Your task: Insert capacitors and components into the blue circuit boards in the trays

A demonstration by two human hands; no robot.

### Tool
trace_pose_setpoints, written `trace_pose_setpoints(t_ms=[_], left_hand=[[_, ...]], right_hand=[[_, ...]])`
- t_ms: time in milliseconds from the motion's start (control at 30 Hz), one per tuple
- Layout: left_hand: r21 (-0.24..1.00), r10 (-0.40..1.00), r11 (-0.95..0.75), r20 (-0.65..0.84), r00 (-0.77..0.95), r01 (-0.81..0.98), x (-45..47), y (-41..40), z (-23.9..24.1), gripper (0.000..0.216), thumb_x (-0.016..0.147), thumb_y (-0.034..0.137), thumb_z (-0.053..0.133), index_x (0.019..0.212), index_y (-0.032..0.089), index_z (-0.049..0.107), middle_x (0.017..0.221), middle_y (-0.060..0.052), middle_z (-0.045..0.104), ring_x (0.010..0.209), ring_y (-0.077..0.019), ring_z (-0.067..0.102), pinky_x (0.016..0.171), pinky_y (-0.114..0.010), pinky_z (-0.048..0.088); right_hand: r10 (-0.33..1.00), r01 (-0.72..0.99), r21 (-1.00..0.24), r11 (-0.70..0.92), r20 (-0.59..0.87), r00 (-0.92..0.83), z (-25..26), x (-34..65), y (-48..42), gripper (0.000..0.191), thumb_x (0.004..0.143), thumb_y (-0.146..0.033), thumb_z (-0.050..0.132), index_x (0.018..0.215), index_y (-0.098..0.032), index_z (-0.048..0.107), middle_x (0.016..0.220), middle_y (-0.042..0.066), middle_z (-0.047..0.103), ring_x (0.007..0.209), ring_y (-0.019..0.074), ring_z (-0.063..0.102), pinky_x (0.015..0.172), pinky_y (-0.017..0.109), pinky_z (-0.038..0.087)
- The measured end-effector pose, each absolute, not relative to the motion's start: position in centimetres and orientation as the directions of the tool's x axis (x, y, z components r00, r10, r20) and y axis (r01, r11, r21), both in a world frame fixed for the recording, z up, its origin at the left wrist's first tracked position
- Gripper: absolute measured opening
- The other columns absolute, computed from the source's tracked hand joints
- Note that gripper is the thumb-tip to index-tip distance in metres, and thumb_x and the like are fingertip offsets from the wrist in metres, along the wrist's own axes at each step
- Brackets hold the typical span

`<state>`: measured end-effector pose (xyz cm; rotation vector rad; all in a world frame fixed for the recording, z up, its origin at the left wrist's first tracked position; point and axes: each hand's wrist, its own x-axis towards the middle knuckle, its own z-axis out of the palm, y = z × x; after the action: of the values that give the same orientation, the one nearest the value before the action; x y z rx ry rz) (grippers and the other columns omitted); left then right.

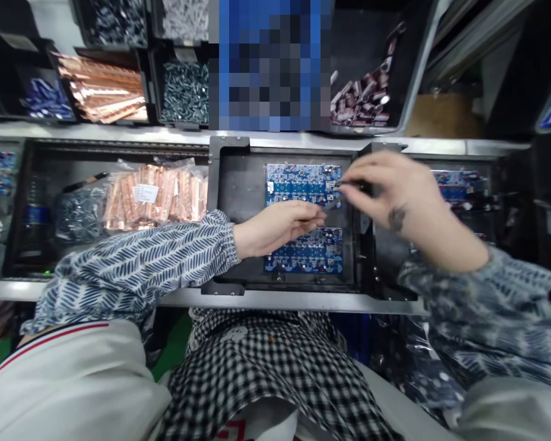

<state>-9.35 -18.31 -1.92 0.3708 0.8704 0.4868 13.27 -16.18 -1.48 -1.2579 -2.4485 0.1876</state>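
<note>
While both hands meet over the black tray [239, 184], the left hand [275, 228] and right hand [386, 190] pinch small dark parts just above the blue circuit boards [300, 182]; bins of parts [183, 92] sit beyond the fingertips.

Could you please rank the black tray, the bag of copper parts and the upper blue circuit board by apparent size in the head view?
1. black tray
2. bag of copper parts
3. upper blue circuit board, partly hidden by the hands
</note>
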Motion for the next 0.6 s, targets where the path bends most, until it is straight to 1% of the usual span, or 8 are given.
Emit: trace_pose_setpoints(t_ms=[67,133,233,300,367,433,500,600], left_hand=[[0.488,0.514,0.849,-0.674,0.531,-0.202,-9.4,-18.2,-1.8,0.030,0.095,-0.009,0.046,0.091,0.010,0.069,0.101,-0.009,0.074,0.096,-0.0111,0.071,0.113,-0.032,0.048],[0.470,0.492,0.863,-0.698,0.520,-0.186,-9.3,-18.1,-1.7,0.035,0.096,-0.012,0.042,0.091,0.009,0.069,0.099,-0.008,0.075,0.092,-0.0090,0.071,0.111,-0.029,0.048],[0.461,0.483,0.868,-0.695,0.533,-0.186,-9.3,-18.1,-1.6,0.029,0.103,-0.006,0.045,0.094,0.010,0.067,0.096,-0.006,0.074,0.088,-0.0073,0.071,0.100,-0.025,0.052],[0.482,0.475,0.864,-0.681,0.557,-0.148,-9.4,-18.0,-1.8,0.023,0.106,0.003,0.050,0.093,0.010,0.066,0.091,-0.004,0.073,0.080,-0.0058,0.067,0.087,-0.022,0.052],[0.519,0.470,0.850,-0.662,0.584,-0.095,-9.6,-18.0,-2.1,0.023,0.108,0.014,0.056,0.087,0.010,0.065,0.082,-0.002,0.069,0.067,-0.0040,0.060,0.072,-0.019,0.048],[0.550,0.474,0.832,-0.642,0.602,-0.068,-9.7,-18.0,-2.4,0.029,0.107,0.023,0.061,0.081,0.010,0.063,0.074,0.001,0.062,0.060,-0.0032,0.052,0.063,-0.018,0.041],[0.567,0.489,0.821,-0.629,0.605,-0.074,-9.8,-17.9,-2.6,0.031,0.107,0.024,0.062,0.079,0.011,0.061,0.071,0.003,0.058,0.058,-0.0031,0.049,0.060,-0.018,0.038],[0.563,0.504,0.819,-0.620,0.601,-0.106,-9.8,-17.9,-2.8,0.026,0.106,0.018,0.061,0.081,0.010,0.063,0.073,0.002,0.060,0.059,-0.0027,0.049,0.061,-0.017,0.038]], right_hand=[[0.814,0.768,-0.274,0.578,0.259,-0.520,-3.2,15.1,-13.7,0.020,0.095,-0.038,0.063,0.091,-0.022,0.075,0.107,0.012,0.070,0.102,0.0321,0.065,0.090,0.054,0.053],[0.851,0.819,-0.236,0.522,0.208,-0.482,-4.7,16.1,-12.0,0.023,0.096,-0.037,0.061,0.089,-0.020,0.076,0.107,0.013,0.069,0.103,0.0325,0.064,0.091,0.055,0.051],[0.904,0.889,-0.171,0.426,0.128,-0.408,-5.8,15.9,-11.2,0.028,0.097,-0.035,0.057,0.089,-0.017,0.076,0.108,0.014,0.068,0.105,0.0327,0.062,0.091,0.055,0.048],[0.918,0.907,-0.144,0.395,0.092,-0.385,-5.7,15.3,-11.3,0.024,0.096,-0.035,0.060,0.089,-0.018,0.075,0.108,0.014,0.067,0.107,0.0355,0.060,0.092,0.057,0.047],[0.921,0.910,-0.142,0.390,0.075,-0.383,-5.6,14.9,-11.4,0.019,0.093,-0.034,0.064,0.088,-0.019,0.074,0.105,0.014,0.067,0.108,0.0383,0.057,0.091,0.061,0.046],[0.920,0.907,-0.158,0.391,0.072,-0.384,-5.6,14.8,-11.3,0.018,0.093,-0.034,0.065,0.086,-0.019,0.072,0.103,0.015,0.066,0.108,0.0390,0.056,0.091,0.062,0.045],[0.916,0.898,-0.183,0.401,0.087,-0.391,-5.9,15.0,-11.2,0.019,0.094,-0.034,0.065,0.085,-0.019,0.071,0.103,0.015,0.065,0.107,0.0389,0.055,0.092,0.064,0.045],[0.909,0.883,-0.220,0.415,0.127,-0.396,-6.6,15.4,-10.9,0.018,0.095,-0.034,0.065,0.084,-0.021,0.070,0.104,0.015,0.064,0.107,0.0380,0.054,0.095,0.065,0.044]])
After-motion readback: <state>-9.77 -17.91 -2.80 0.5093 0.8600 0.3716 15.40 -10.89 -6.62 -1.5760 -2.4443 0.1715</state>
